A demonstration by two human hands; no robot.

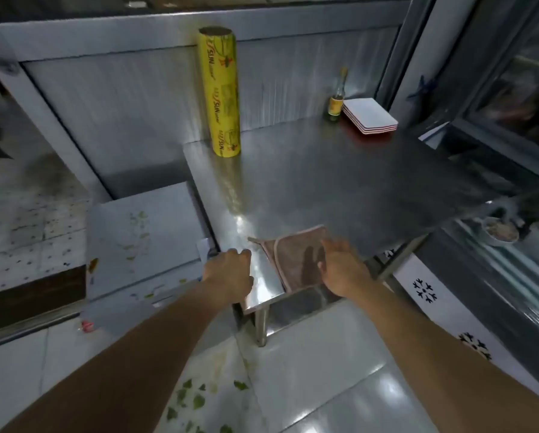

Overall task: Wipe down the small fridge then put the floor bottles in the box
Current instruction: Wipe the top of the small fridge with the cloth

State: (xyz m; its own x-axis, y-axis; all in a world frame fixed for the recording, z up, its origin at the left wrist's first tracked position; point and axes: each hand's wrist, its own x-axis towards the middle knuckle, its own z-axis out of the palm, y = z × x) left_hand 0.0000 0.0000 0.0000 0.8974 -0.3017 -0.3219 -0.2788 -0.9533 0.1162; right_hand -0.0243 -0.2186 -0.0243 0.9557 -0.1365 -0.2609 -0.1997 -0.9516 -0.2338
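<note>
A brownish-pink cloth (296, 257) lies folded at the near edge of a steel table (340, 182). My right hand (340, 267) hovers just over the cloth's right side with fingers relaxed and spread, casting a shadow on it. My left hand (229, 270) rests on the table's near left corner, fingers bent over the edge, holding nothing. A white appliance with snowflake marks (424, 292) stands to the right below the table. No floor bottles or box are in view.
A yellow roll of cling film (221, 92) stands upright at the table's back left. A small glass bottle (337, 101) and stacked white plates (369, 115) sit at the back right. A white board (143, 235) lies left. Green leaf scraps (196, 401) litter the floor.
</note>
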